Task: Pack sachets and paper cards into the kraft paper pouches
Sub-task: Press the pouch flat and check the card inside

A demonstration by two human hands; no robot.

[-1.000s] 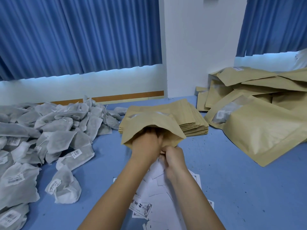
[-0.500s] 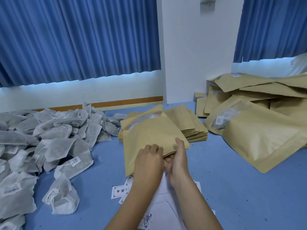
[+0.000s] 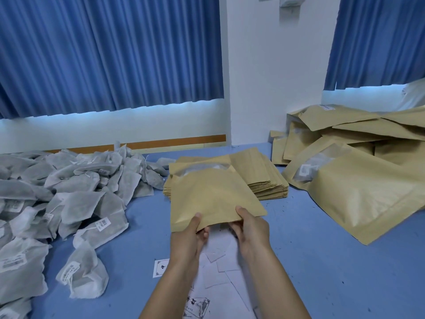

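I hold one kraft paper pouch (image 3: 213, 196) above the blue table, its clear window facing away at the far end. My left hand (image 3: 192, 236) pinches its near left edge, thumb on top. My right hand (image 3: 251, 226) grips the near right edge the same way. Behind the pouch lies a flat stack of empty kraft pouches (image 3: 264, 180). White paper cards (image 3: 220, 279) are strewn under my forearms. Grey sachets (image 3: 69, 196) with white labels are heaped on the left.
Filled kraft pouches (image 3: 358, 187) pile up at the right, against the white wall. Blue curtains hang behind the table. Bare blue tabletop (image 3: 322, 261) shows between my right arm and the filled pouches.
The pouch has been lifted off the stack and turned flat toward me. My hands have shifted from its mouth to its near edge, and they have spread apart.
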